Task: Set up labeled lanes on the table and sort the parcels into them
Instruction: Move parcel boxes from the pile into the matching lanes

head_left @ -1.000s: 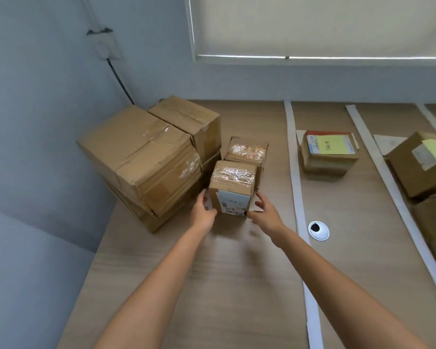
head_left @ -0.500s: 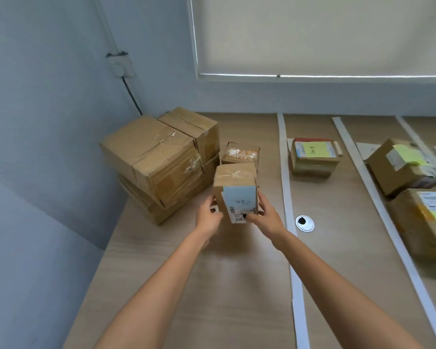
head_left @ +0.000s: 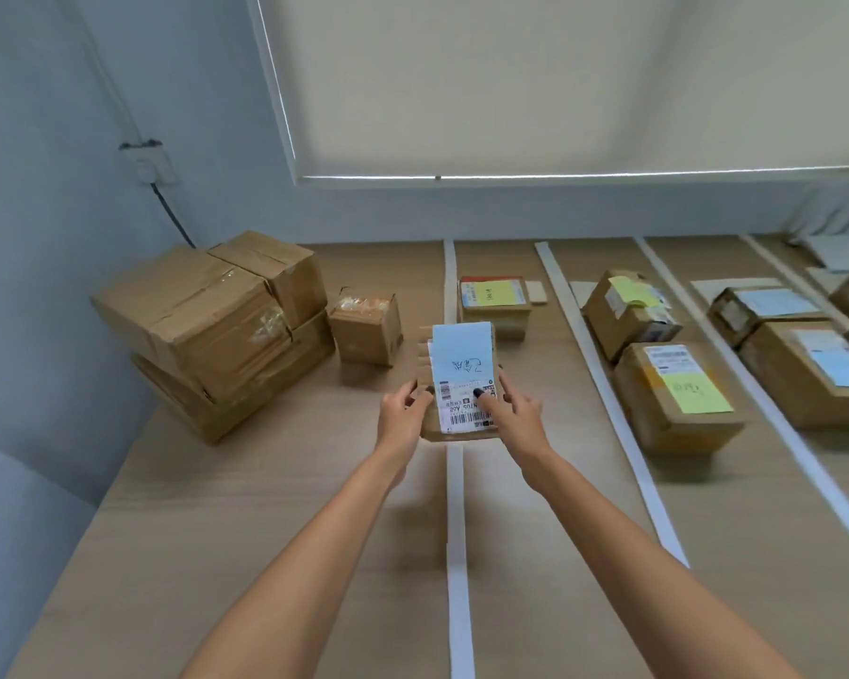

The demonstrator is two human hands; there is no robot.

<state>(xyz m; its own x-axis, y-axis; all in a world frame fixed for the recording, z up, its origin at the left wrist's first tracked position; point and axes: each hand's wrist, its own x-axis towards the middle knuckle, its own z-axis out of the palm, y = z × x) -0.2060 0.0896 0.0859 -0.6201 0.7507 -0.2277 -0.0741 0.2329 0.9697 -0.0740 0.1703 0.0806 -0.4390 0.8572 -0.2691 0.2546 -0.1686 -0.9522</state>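
Small parcel [head_left: 461,384] held up off the table [head_left: 265,556], gripped from both sides: left hand [head_left: 403,416] curled round its left edge, right hand [head_left: 520,416] round its right edge, thumbs [head_left: 479,394] pressed on the label face. Parcel tilted toward the camera, long axis running near to far, blue note and barcode label facing up. Hanging directly over the nearest white tape strip [head_left: 457,531], so right on the border between the unsorted left area and the first lane.

To the left, a stack of big boxes [head_left: 216,325] and one small taped box [head_left: 366,328], both well apart from the hands. To the right, first lane with a box with a yellow-and-blue label [head_left: 493,306] at its far end and plenty of bare room in front of it. Next lane over holds two boxes with yellow notes [head_left: 677,394]; further right, boxes with blue labels [head_left: 805,370].

Probably reading the label to choose a lane. If blue matters, a long carry rightward over tape strips and boxes; right hand nearer that side. Writing on the note too small to read.
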